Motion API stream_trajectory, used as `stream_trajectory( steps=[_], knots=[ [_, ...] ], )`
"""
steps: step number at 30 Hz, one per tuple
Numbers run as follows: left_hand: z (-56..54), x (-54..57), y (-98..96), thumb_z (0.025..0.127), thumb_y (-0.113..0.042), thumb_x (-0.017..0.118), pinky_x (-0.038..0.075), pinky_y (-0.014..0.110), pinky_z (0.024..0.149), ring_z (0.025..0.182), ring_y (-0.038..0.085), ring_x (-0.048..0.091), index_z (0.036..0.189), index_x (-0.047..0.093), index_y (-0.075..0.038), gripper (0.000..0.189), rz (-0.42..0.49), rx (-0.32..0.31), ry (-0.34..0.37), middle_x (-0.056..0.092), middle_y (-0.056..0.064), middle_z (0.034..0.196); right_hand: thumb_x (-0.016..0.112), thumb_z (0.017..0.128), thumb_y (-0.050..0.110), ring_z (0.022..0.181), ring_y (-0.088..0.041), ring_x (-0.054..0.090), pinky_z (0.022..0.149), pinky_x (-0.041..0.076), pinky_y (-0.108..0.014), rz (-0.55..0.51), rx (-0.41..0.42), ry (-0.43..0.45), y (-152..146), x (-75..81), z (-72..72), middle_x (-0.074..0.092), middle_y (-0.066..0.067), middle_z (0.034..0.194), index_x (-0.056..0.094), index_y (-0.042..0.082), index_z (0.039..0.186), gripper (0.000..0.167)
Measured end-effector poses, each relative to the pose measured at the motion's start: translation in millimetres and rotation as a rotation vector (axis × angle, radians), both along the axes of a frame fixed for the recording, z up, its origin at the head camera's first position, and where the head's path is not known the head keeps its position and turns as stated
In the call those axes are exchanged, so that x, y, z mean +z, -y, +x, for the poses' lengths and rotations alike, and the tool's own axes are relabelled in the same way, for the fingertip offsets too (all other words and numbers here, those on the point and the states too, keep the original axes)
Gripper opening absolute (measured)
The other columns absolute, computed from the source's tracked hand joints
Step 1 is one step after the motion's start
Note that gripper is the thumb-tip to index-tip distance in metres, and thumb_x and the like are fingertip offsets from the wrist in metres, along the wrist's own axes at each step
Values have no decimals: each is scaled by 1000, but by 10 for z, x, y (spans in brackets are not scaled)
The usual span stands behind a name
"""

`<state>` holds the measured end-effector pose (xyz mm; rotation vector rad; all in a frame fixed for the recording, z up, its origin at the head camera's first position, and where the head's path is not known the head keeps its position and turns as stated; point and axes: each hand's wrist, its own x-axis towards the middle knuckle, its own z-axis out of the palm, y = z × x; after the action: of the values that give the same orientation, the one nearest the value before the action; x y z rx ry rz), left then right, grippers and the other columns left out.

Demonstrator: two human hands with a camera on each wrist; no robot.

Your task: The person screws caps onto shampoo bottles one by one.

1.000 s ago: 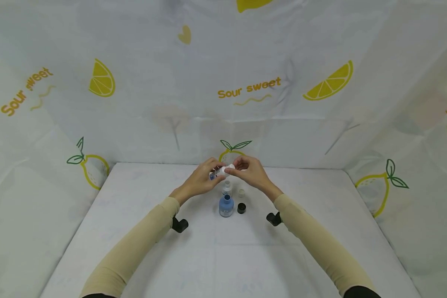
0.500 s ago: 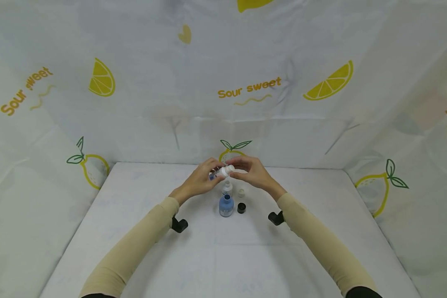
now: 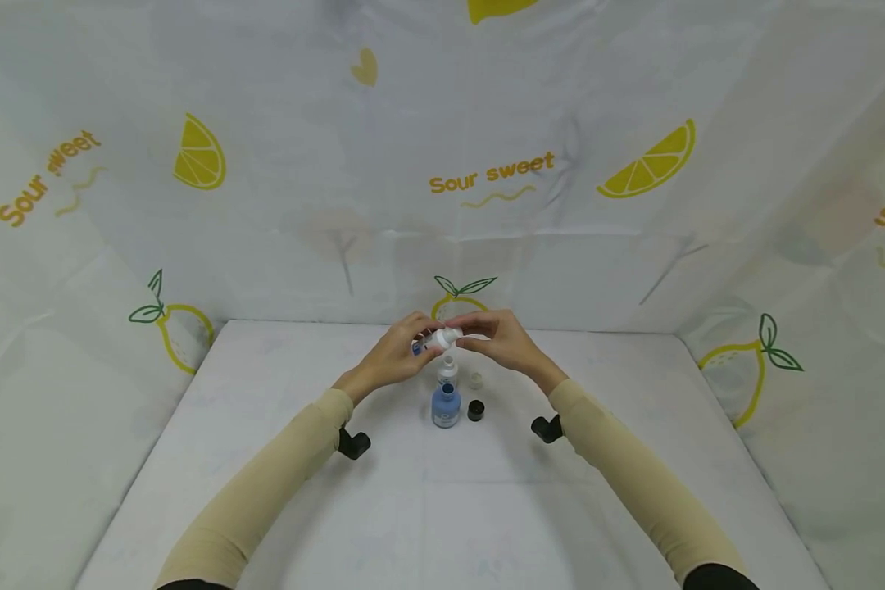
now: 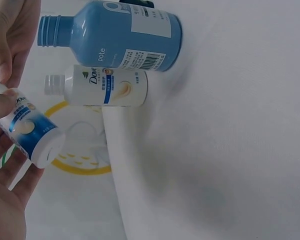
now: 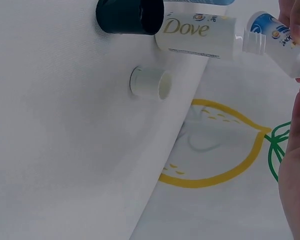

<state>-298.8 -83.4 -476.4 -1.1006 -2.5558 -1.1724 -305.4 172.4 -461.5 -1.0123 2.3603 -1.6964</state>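
My left hand [image 3: 392,356] grips a small white and blue Dove bottle [image 4: 32,127] tilted above the table, thumb across its upper side. At the bottle's white cap [image 3: 454,334], the thumb and fingers of my right hand [image 3: 507,344] pinch from the other side. Just below the hands stands an uncapped white Dove bottle [image 4: 125,89], upright, its threaded neck bare. Nearer to me is a larger blue bottle [image 3: 446,410], also uncapped. Beside these two lie a black cap [image 3: 475,410] and a whitish cap [image 5: 149,82].
The white table [image 3: 487,524] reaches back to a hanging sheet [image 3: 288,164] printed with lemons, close behind my hands. Black wrist camera mounts [image 3: 354,445] stick out below both sleeves.
My right fingers come slightly off the cap and then close in around it again. The left hand keeps the bottle in nearly the same place; the standing bottles and loose caps stay put.
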Motion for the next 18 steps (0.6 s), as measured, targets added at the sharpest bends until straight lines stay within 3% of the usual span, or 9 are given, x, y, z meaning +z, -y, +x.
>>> stream_trajectory(
  steps=[3, 10, 18],
  knots=[
    [-7, 5, -5, 101, -11, 78, 65, 43, 102, 111, 28, 70, 135, 67, 4, 40, -2, 3, 0, 68, 17, 125, 76, 97, -6, 122, -23, 75, 109, 61, -28, 10, -19, 10, 4, 3, -2, 73, -27, 135, 74, -6, 130, 34],
    [-2, 8, 5, 101, -11, 78, 64, 44, 101, 110, 28, 69, 135, 68, 4, 39, -10, 10, 1, 68, 17, 125, 77, 98, -1, 124, -42, 72, 113, 60, -49, 44, -64, 22, 30, -14, 1, 73, -25, 135, 73, -4, 132, 34],
    [-9, -13, 16, 101, -11, 77, 64, 44, 100, 110, 28, 69, 137, 67, 4, 40, -10, 13, 4, 68, 17, 125, 80, 97, 3, 119, -38, 75, 108, 63, -43, 75, -111, 3, 64, -18, 33, 75, -22, 132, 75, -2, 131, 34]
  ],
)
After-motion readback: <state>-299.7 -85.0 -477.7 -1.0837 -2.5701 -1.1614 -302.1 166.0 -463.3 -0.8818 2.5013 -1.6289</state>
